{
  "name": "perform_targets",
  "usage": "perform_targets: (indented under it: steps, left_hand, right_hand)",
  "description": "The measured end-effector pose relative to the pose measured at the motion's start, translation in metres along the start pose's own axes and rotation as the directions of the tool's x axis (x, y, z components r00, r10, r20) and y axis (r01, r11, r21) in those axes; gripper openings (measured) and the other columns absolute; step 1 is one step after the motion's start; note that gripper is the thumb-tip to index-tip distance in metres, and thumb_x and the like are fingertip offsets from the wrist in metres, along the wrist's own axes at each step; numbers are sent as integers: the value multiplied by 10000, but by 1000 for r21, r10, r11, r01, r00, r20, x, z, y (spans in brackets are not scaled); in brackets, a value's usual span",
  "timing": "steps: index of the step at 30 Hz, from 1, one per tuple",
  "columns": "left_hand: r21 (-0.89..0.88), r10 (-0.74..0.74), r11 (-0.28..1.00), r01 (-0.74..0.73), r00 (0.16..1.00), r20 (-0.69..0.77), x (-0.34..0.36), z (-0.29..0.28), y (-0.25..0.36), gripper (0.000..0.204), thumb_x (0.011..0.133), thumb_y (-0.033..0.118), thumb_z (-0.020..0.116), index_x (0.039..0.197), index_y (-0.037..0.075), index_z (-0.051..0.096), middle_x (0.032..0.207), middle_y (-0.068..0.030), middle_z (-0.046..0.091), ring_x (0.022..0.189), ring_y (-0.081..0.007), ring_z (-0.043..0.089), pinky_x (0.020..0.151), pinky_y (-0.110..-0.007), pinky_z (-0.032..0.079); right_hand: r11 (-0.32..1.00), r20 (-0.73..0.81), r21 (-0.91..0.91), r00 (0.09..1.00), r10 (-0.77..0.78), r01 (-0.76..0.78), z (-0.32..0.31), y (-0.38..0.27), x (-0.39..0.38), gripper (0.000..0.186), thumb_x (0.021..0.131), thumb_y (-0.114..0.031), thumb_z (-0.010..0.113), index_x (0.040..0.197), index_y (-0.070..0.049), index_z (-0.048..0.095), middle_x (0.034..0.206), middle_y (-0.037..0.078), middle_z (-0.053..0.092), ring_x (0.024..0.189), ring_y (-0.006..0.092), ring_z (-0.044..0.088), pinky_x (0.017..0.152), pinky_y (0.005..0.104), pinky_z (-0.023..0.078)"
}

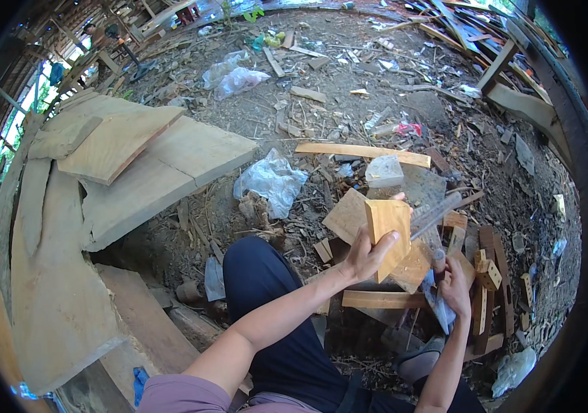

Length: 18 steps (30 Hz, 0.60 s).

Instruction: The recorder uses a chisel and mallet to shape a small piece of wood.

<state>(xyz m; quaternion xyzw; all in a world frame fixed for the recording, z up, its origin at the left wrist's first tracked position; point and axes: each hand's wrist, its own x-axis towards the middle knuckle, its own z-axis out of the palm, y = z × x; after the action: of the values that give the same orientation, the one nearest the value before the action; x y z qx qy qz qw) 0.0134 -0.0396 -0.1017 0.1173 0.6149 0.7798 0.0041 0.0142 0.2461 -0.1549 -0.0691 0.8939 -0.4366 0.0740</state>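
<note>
My left hand (370,255) grips a squared yellow wooden block (390,220) with a slanted edge, held up over a low pile of boards. To its lower right, my right hand (454,289) is closed on the wooden handle (438,260) of a tool; a pale blue-grey flat shape below it may be its blade. A grey bar (438,213) lies behind the block. Square wood pieces (345,215), a light strip of wood (383,300) and small drilled blocks (489,274) lie around my hands.
Big rough boards (142,172) are stacked at my left. The littered dirt ground (349,103) holds a long strip (363,153) and plastic bags (270,182). A wooden frame (528,103) stands at the right. Another person (101,45) is at the back left.
</note>
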Motion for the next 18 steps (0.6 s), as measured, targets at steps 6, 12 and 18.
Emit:
perform_targets:
  steps: [6, 12, 18]
  left_hand:
    - [355, 146, 919, -172, 984, 100, -8, 17, -28, 530, 924, 119, 525, 1415, -1, 364, 1345, -143, 517, 1217, -223, 504, 1013, -334, 406]
    - [87, -5, 996, 23, 979, -205, 2, 12, -5, 469, 983, 216, 525, 1369, -24, 408, 1275, -136, 549, 1130, -213, 545, 978, -351, 430]
    - [215, 153, 967, -138, 987, -53, 0, 24, -9, 552, 975, 106, 478, 1471, -29, 277, 1360, -163, 507, 1254, -226, 473, 1079, -348, 334]
  right_hand:
    - [999, -124, 30, 992, 22, -18, 29, -5, -6, 340, 750, -43, 620, 1087, -12, 585, 996, 165, 649, 968, 308, 632, 873, 376, 478]
    - [979, -408, 198, 912, 48, 37, -45, -57, 4, 283, 861, -303, 705, 847, -38, 608, 724, -6, 590, 642, 73, 538, 580, 247, 451]
    - [863, -584, 386, 810, -45, 326, -59, -150, -14, 321, 845, -348, 725, 821, -37, 652, 669, 18, 628, 557, 85, 590, 526, 256, 515]
